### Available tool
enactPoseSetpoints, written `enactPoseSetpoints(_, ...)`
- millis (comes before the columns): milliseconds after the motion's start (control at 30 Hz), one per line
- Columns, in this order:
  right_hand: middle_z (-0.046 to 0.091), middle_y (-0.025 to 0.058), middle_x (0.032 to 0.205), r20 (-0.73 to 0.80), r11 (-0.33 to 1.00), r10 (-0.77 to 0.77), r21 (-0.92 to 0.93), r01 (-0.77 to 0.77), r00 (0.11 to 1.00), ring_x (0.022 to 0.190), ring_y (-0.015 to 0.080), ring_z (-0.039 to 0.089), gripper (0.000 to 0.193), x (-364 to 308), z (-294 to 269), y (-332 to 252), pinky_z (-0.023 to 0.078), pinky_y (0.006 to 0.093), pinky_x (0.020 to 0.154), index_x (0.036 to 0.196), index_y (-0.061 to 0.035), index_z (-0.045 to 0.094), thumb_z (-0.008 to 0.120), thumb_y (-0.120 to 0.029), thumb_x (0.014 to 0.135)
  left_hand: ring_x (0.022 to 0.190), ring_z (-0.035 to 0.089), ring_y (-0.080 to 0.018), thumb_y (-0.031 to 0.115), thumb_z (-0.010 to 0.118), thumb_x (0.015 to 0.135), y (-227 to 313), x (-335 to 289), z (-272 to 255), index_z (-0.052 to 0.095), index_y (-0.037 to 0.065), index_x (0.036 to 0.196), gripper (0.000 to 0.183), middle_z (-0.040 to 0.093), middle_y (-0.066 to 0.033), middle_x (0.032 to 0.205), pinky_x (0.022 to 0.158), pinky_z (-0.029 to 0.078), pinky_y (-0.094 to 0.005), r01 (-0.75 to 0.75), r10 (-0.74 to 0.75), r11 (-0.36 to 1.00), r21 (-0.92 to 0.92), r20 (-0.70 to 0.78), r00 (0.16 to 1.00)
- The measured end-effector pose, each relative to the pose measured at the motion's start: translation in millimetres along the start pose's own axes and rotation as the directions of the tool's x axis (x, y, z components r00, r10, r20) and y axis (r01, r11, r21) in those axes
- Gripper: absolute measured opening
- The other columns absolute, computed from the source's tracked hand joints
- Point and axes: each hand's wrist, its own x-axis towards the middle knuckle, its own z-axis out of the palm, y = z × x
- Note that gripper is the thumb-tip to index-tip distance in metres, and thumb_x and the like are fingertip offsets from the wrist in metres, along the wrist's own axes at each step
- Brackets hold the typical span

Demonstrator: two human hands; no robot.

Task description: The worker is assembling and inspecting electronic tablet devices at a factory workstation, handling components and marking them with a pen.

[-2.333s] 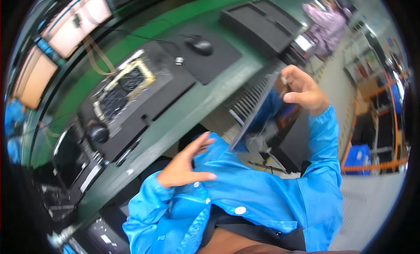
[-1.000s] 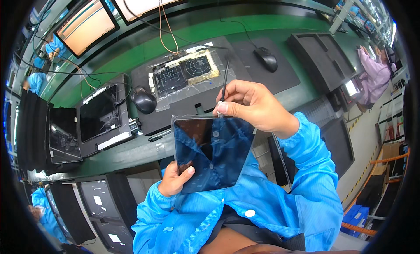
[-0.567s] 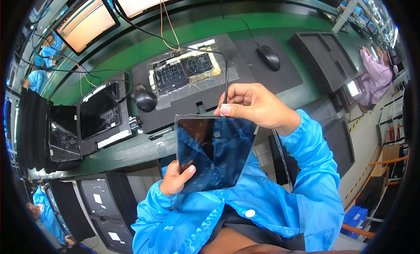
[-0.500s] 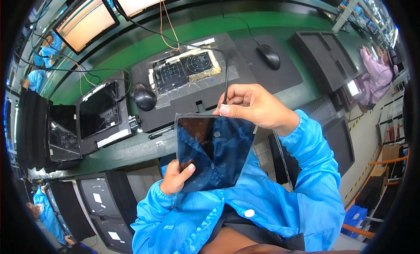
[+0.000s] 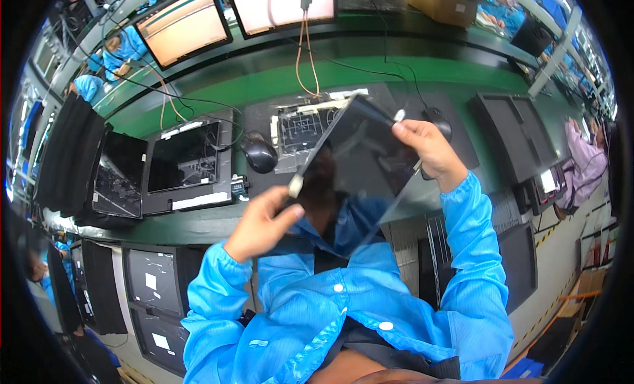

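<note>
A dark glossy tablet (image 5: 360, 166) is held slanted above the near side of the bench, its glass reflecting my blue sleeves and the lights. My left hand (image 5: 264, 220) pinches its left edge, where a small pale tab (image 5: 296, 186) shows by the fingers. My right hand (image 5: 432, 153) is closed on the upper right corner, beside a small white piece (image 5: 399, 115). Behind the tablet lies a dark fixture plate (image 5: 300, 131) with printed target patterns and pale tape around it, partly covered. The fingers under the tablet are hidden.
Two black mice (image 5: 259, 152) flank the fixture, the right one partly hidden. A second tablet (image 5: 183, 158) lies in a black holder at left, beside another dark panel (image 5: 119, 174). A black compartment tray (image 5: 518, 131) stands at right. Lit monitors (image 5: 183, 28) rise behind; co-workers sit farther off.
The tablet has been lifted, turned and tilted. My right hand has let go of the black cable and gripped the tablet's corner. My left hand has moved up along the edge; the view has shifted.
</note>
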Motion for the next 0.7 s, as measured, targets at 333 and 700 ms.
enactPoseSetpoints(333,0.075,0.0130,0.110,-0.319,0.921,0.142,0.389,-0.007,0.937,0.094,0.0232,0.073,0.035,55.6,-4.2,55.9,0.059,0.0375,0.085,0.115,0.0049,0.070,0.062,-0.028,0.106,0.142,0.045,-0.0396,0.062,0.087,0.068,34.8,85.2,-30.3,0.051,-0.001,0.147,0.108,0.049,-0.0245,0.149,0.123,0.020,-0.0615,-0.089,0.443,0.287,0.954,-0.050,0.895)
enactPoseSetpoints(700,0.062,0.0166,0.112,-0.058,0.473,-0.172,-0.880,0.031,0.983,0.106,0.0327,0.064,0.081,14.5,-6.0,19.9,0.052,0.0413,0.090,0.135,0.0016,0.063,0.084,-0.052,0.078,0.142,0.046,-0.0404,0.075,0.082,0.064,18.0,106.9,-31.9,0.059,-0.001,0.141,0.111,0.050,-0.0291,0.147,0.123,0.023,-0.0612,-0.139,0.326,0.151,0.979,0.083,0.942)
